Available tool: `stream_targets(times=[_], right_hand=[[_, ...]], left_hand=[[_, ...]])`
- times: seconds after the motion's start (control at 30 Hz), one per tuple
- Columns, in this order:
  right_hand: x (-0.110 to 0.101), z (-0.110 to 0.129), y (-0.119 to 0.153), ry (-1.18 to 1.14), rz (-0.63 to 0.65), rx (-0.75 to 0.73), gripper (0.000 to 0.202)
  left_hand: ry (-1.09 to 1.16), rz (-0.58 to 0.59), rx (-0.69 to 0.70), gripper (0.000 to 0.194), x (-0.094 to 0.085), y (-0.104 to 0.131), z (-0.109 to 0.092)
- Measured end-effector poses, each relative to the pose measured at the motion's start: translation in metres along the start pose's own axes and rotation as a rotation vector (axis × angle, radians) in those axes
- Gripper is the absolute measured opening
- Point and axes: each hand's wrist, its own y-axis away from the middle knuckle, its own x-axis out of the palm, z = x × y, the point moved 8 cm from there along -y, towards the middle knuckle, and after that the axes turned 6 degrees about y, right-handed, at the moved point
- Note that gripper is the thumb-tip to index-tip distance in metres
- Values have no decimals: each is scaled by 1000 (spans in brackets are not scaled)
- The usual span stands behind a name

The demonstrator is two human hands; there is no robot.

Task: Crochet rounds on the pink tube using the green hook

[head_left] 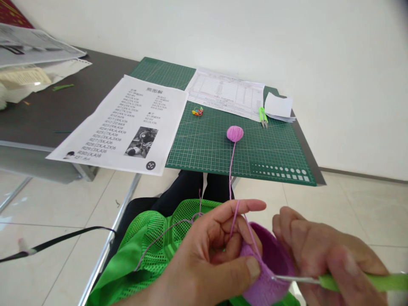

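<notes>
I see the left hand pinching the purple crochet piece at 6 o'clock w/ yarn over the index finger, right hand clenched on the green crochet hook; the hook tip may slip out & the loop drops if yarn tension goes slack.

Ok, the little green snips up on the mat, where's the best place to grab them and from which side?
Grip the snips across the green handle, coming from above. They lie flat on the mat, tips toward you, so pinching the handle's two long sides from the top probably keeps fingers off the blades. The paper stack sits just right of them.
</notes>
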Motion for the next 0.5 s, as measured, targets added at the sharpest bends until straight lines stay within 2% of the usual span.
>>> stream_targets(times=[0.1, 0.23, 0.3, 0.4, 0.5], right_hand=[[1, -5, 3, -79, -69, 69, 40], [-5, 11, 2, 167, -140, -78, 36], [-4, 18, -2, 292, -84, -175, 27], [0, 16, -7, 369, 94, -262, 13], [0, 9, -7, 321, 192, -263, 18]], left_hand=[[-42, -61, 28, 45, 0, 2, 0], [-138, -88, 68, 54, 1, 3, -1], [-148, -81, 88, 58, 1, 3, -2], [-151, -41, 132, 65, 4, 4, -5], [-133, 8, 157, 74, 10, 4, -6]])
